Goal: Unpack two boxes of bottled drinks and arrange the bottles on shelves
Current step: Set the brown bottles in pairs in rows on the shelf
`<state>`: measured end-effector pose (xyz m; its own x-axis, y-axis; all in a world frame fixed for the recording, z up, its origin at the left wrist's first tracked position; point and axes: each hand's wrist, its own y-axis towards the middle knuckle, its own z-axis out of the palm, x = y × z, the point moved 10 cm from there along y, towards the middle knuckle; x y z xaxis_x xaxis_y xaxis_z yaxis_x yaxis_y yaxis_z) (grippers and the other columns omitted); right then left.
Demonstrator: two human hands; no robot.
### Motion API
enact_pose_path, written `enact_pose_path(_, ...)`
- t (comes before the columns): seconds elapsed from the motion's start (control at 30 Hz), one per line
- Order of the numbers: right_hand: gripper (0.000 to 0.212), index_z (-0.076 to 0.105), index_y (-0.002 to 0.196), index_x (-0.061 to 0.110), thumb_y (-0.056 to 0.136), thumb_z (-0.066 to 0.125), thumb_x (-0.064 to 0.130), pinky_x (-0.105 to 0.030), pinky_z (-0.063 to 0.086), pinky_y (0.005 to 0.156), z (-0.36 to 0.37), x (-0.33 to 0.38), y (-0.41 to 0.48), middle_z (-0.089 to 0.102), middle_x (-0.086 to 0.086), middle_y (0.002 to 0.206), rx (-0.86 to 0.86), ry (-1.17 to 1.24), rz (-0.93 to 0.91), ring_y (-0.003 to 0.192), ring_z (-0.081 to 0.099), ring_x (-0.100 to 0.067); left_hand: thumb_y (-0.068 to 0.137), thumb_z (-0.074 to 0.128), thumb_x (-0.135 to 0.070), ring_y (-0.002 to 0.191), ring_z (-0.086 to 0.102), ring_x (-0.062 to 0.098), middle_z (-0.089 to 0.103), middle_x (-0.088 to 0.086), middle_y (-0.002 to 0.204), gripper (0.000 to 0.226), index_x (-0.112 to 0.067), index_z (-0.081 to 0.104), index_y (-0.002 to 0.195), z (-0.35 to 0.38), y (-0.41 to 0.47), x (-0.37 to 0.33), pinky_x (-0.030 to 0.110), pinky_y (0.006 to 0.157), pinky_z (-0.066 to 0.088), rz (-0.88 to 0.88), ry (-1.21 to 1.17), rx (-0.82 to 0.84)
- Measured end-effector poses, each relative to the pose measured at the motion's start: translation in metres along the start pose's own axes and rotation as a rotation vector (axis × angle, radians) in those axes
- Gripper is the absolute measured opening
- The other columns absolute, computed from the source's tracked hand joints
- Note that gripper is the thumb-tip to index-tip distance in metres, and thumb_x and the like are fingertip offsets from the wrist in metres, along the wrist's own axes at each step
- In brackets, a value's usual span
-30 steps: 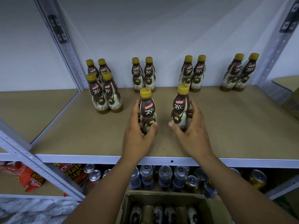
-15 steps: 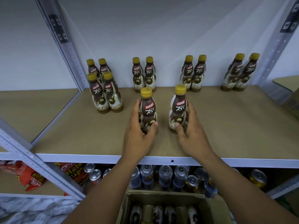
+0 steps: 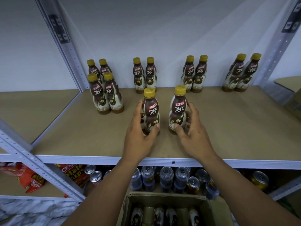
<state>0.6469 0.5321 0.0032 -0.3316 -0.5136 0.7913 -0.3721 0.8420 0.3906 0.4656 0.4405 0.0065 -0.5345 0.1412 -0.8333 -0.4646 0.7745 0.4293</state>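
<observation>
The light is soft and a bit dim. Pale slanted bands of shadow cross the far wall [image 3: 162, 30]. The lower shelf [image 3: 53, 191] is dark, with small shine on the can tops [image 3: 166, 171]. The near left bottle [image 3: 150, 111] and near right bottle [image 3: 177, 110] look sharp. The shelf posts [image 3: 65, 46] lean out at the edges. The near box [image 3: 162, 197] is blurry.
</observation>
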Motion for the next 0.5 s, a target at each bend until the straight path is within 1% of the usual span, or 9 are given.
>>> enact_pose_path(0.07, 0.081, 0.018, 0.156, 0.037, 0.095, 0.069, 0.022, -0.032, 0.047, 0.104, 0.0, -0.0008, 0.0002, 0.051, 0.009, 0.145, -0.001, 0.01, -0.002, 0.125, 0.056, -0.009, 0.091, 0.077, -0.026, 0.115, 0.064, 0.002, 0.057, -0.015, 0.143, 0.091, -0.049, 0.02, 0.157, 0.0021, 0.0009, 0.001, 0.043, 0.098, 0.056, -0.007, -0.002, 0.018)
enact_pose_path(0.13, 0.081, 0.02, 0.155, 0.039, 0.094, 0.071, 0.022, -0.029, 0.048, 0.101, 0.0004, -0.0026, 0.001, 0.053, 0.014, 0.138, 0.001, 0.032, 0.007, 0.121, 0.057, -0.006, 0.091, 0.077, -0.028, 0.119, 0.063, 0.003, 0.056, -0.014, 0.145, 0.091, -0.049, 0.018, 0.158, 0.0038, 0.002, 0.0014, 0.044, 0.1, 0.055, -0.007, -0.003, 0.036)
enact_pose_path(0.23, 0.081, 0.022, 0.154, 0.041, 0.094, 0.071, 0.021, -0.015, 0.044, 0.095, 0.0016, -0.0062, 0.0017, 0.048, 0.035, 0.124, 0.009, 0.06, 0.022, 0.112, 0.056, 0.008, 0.092, 0.076, -0.029, 0.119, 0.062, 0.001, 0.056, -0.013, 0.145, 0.091, -0.049, 0.017, 0.158, 0.0061, 0.0035, 0.0024, 0.045, 0.101, 0.055, -0.012, -0.009, 0.063)
enact_pose_path(0.3, 0.08, 0.023, 0.154, 0.042, 0.093, 0.072, 0.021, -0.008, 0.041, 0.091, 0.0017, -0.0081, 0.0017, 0.045, 0.042, 0.119, 0.007, 0.063, 0.028, 0.109, 0.053, 0.017, 0.093, 0.075, -0.028, 0.117, 0.062, -0.002, 0.057, -0.011, 0.145, 0.09, -0.047, 0.017, 0.159, 0.0071, 0.0041, 0.0022, 0.044, 0.101, 0.055, -0.012, -0.006, 0.072)
enact_pose_path(0.37, 0.08, 0.023, 0.153, 0.043, 0.093, 0.072, 0.021, -0.011, 0.042, 0.091, 0.0013, -0.009, 0.0018, 0.046, 0.043, 0.117, 0.006, 0.069, 0.034, 0.109, 0.053, 0.019, 0.093, 0.075, -0.028, 0.119, 0.061, -0.002, 0.057, -0.01, 0.145, 0.091, -0.046, 0.016, 0.159, 0.0077, 0.0045, 0.0016, 0.042, 0.102, 0.055, -0.009, -0.001, 0.079)
enact_pose_path(0.43, 0.08, 0.024, 0.153, 0.044, 0.093, 0.073, 0.022, -0.019, 0.047, 0.095, 0.0007, -0.0079, 0.0018, 0.048, 0.041, 0.119, 0.003, 0.071, 0.032, 0.111, 0.054, 0.015, 0.093, 0.074, -0.028, 0.119, 0.06, -0.004, 0.056, -0.011, 0.146, 0.091, -0.047, 0.014, 0.16, 0.0081, 0.0048, 0.0011, 0.041, 0.103, 0.054, -0.012, 0.003, 0.085)
enact_pose_path(0.5, 0.08, 0.025, 0.151, 0.047, 0.092, 0.074, 0.025, -0.029, 0.051, 0.098, 0.001, -0.0055, 0.0014, 0.051, 0.035, 0.123, 0.004, 0.073, 0.02, 0.114, 0.057, 0.008, 0.094, 0.074, -0.029, 0.121, 0.059, -0.004, 0.056, -0.011, 0.146, 0.091, -0.047, 0.013, 0.16, 0.0083, 0.0054, 0.0004, 0.041, 0.103, 0.054, -0.011, 0.014, 0.088)
